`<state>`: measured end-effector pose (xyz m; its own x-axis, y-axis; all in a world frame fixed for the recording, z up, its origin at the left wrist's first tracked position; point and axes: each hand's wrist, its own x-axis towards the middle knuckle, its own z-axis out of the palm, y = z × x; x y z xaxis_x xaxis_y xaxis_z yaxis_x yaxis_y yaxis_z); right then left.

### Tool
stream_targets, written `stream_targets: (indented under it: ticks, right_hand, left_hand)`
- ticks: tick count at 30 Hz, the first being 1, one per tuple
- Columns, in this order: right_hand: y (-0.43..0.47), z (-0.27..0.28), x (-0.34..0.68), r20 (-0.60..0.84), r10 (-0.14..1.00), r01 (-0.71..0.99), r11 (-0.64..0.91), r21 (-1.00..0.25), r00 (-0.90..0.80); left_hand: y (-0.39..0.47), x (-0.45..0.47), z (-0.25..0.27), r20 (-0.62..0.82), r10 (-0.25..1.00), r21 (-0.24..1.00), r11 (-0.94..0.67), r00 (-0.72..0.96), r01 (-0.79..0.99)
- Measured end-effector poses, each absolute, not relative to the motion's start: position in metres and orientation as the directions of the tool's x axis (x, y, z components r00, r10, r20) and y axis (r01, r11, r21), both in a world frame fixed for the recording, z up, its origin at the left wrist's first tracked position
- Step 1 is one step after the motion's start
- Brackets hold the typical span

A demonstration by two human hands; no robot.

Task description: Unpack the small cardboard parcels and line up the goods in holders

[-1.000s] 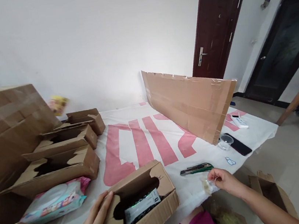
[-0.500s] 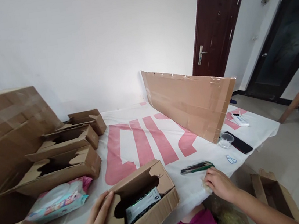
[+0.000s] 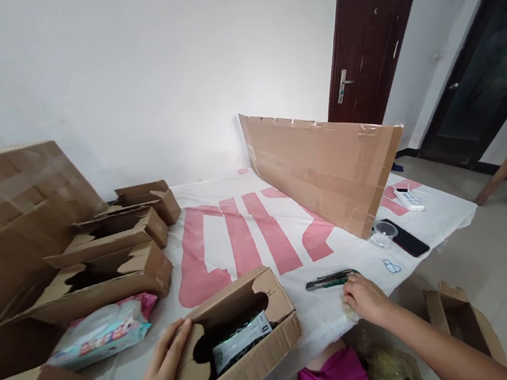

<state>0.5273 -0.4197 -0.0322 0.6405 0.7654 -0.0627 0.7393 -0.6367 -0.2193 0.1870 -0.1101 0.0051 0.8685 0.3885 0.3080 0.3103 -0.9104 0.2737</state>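
My left hand (image 3: 160, 379) grips the near left end of an open cardboard box (image 3: 242, 377), fingers on its far side and thumb on its near side. Inside the box lies a packet with a pale label (image 3: 241, 341) and dark, shiny edges. At the table's front edge, my right hand (image 3: 367, 301) is closed, fingertips pinched at a crumpled yellowish film scrap (image 3: 350, 311). Just beyond those fingers lies a green utility knife (image 3: 332, 279), its handle end partly behind the hand.
Several open boxes (image 3: 119, 278) line the left side, near a wipes pack (image 3: 106, 333). A large cardboard sheet (image 3: 321, 168) stands upright at the back. A clear cup (image 3: 385, 232) and a phone (image 3: 408, 237) lie right. Another open box (image 3: 466, 330) sits below the table edge.
The view has shifted slightly. Both hands keep nearly the same places, the left on the box and the right beside the utility knife.
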Motion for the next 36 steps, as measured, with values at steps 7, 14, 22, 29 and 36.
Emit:
stream_targets:
  ticks: [7,14,22,29,36]
  right_hand:
    - [-0.399,-0.016,0.535,-0.094,0.697,0.684,-0.716,-0.137,0.711]
    - [-0.397,-0.017,0.533,-0.124,0.768,0.731,-0.637,-0.243,0.628]
    - [-0.366,0.039,0.527,0.309,0.872,0.851,-0.2,-0.485,0.381]
    - [-0.272,0.093,0.44,0.126,0.983,0.895,0.175,-0.409,-0.135]
    - [-0.214,0.038,0.402,-0.258,0.948,0.981,0.169,-0.096,-0.189]
  left_hand:
    - [-0.104,0.183,-0.008,0.315,0.403,0.305,-0.9,0.859,0.311]
    - [-0.116,0.185,0.011,0.266,0.434,0.375,-0.869,0.861,0.323]
    - [-0.142,0.196,0.052,0.055,0.52,0.491,-0.758,0.853,0.43]
    - [-0.143,0.196,0.046,0.01,0.542,0.603,-0.673,0.84,0.427]
    - [-0.144,0.192,0.036,0.029,0.573,0.676,-0.615,0.819,0.406]
